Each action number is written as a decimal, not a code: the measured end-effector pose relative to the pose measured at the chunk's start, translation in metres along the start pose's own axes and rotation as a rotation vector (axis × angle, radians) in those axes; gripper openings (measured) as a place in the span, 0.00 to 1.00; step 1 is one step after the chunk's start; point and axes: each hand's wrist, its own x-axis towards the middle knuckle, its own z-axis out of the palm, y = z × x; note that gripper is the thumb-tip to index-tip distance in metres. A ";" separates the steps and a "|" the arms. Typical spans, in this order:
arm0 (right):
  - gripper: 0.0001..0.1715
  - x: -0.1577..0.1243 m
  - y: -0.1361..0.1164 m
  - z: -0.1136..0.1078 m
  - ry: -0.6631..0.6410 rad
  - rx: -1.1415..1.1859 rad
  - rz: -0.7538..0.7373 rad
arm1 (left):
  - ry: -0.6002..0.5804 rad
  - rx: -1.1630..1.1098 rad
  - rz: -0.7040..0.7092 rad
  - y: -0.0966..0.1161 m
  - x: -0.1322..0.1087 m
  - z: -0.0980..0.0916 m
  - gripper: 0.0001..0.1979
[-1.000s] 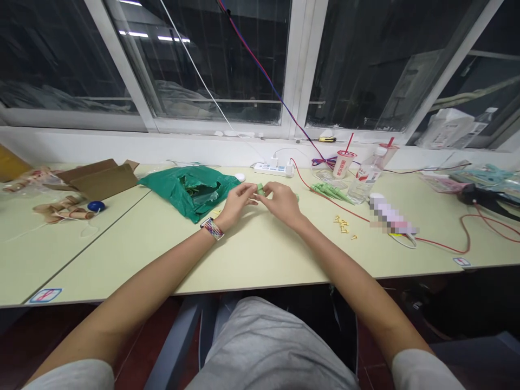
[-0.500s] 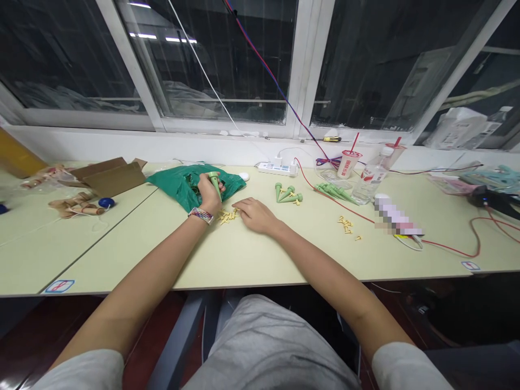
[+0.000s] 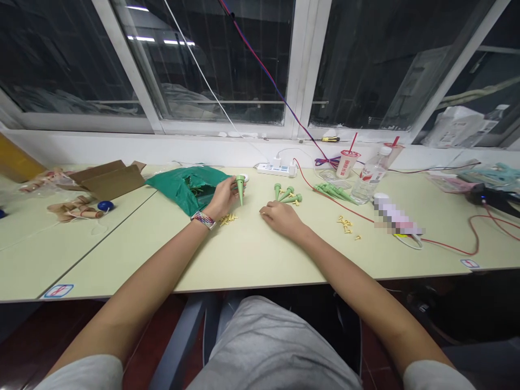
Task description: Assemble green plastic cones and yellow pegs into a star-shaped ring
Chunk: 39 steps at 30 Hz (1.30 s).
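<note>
My left hand [image 3: 224, 198] is closed around a green plastic cone-shaped spike [image 3: 240, 190], holding it upright with the wide cap on top and the point down. Below that hand, a small pile of yellow plastic pegs [image 3: 228, 219] lies on the table. To the right, my right hand [image 3: 281, 218] rests low over the tabletop, its fingers pinched together on what looks like a small yellow peg [image 3: 262, 213], mostly hidden. Just beyond it lie several green spikes [image 3: 287, 193] with yellow pegs beside them. A green plastic bag [image 3: 173, 184] lies with its torn mouth beside my left hand.
More green spikes [image 3: 335, 192] and loose yellow pegs [image 3: 345, 223] lie to the right. Farther over are a clear bottle [image 3: 369, 179], a paper cup [image 3: 347, 164] and a red cable [image 3: 447, 249]. A cardboard box [image 3: 108, 181] and wooden pieces [image 3: 75, 208] sit at left.
My left hand has moved right, away from the bag's mouth, with the green spike turned upright. My right hand has shifted right, away from the yellow peg pile.
</note>
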 end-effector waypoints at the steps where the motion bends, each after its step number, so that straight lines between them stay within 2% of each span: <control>1: 0.14 -0.004 0.005 -0.002 0.019 0.044 0.014 | -0.030 0.020 -0.007 -0.002 -0.002 0.001 0.11; 6: 0.10 -0.014 0.033 -0.005 0.153 0.560 0.183 | -0.208 0.146 -0.063 -0.013 -0.014 0.008 0.21; 9: 0.08 -0.010 0.044 -0.004 0.259 0.911 0.306 | -0.302 0.165 -0.105 -0.020 -0.021 0.013 0.23; 13: 0.21 -0.004 0.044 -0.005 0.404 1.211 0.311 | -0.348 0.158 -0.120 -0.029 -0.026 0.017 0.23; 18: 0.20 -0.004 0.033 -0.007 0.524 1.168 0.287 | -0.423 0.158 -0.130 -0.032 -0.030 0.020 0.23; 28: 0.12 -0.009 0.028 -0.011 0.498 1.020 0.232 | -0.464 0.137 -0.176 -0.032 -0.032 0.019 0.23; 39: 0.15 -0.011 0.027 -0.006 0.533 1.045 0.282 | -0.405 0.031 -0.215 -0.029 -0.046 0.031 0.19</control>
